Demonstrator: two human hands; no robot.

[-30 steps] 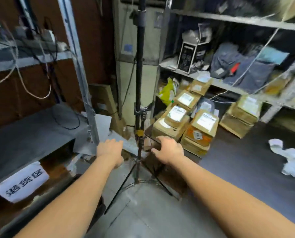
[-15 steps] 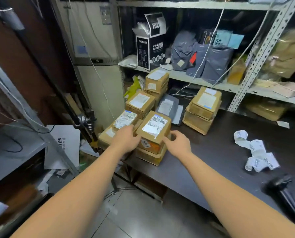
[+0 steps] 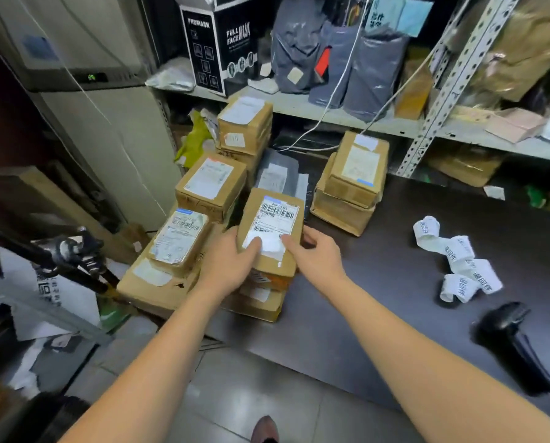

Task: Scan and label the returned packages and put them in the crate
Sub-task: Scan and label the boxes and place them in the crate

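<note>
Head view: nearest, a shoe tip (image 3: 264, 430) on the tiled floor. On the dark table (image 3: 379, 308), R side, a black handheld scanner (image 3: 507, 327) lay flat, w/ a curled strip of printed labels (image 3: 455, 260) just beyond it. At the table's L end, the left hand (image 3: 232, 266) & right hand (image 3: 315, 260) both gripped one cardboard package (image 3: 273, 219) at its near end, thumbs on the barcode label. It was over a stack of boxes (image 3: 257, 298); couldn't tell if it was lifted clear. More labelled boxes (image 3: 179, 238) sat just L of it, and a two-box pile (image 3: 350, 183) behind to the R. Farthest back, a metal shelf (image 3: 331, 113) carried a black mask box (image 3: 216, 43) & grey poly bags (image 3: 331, 59).
</note>
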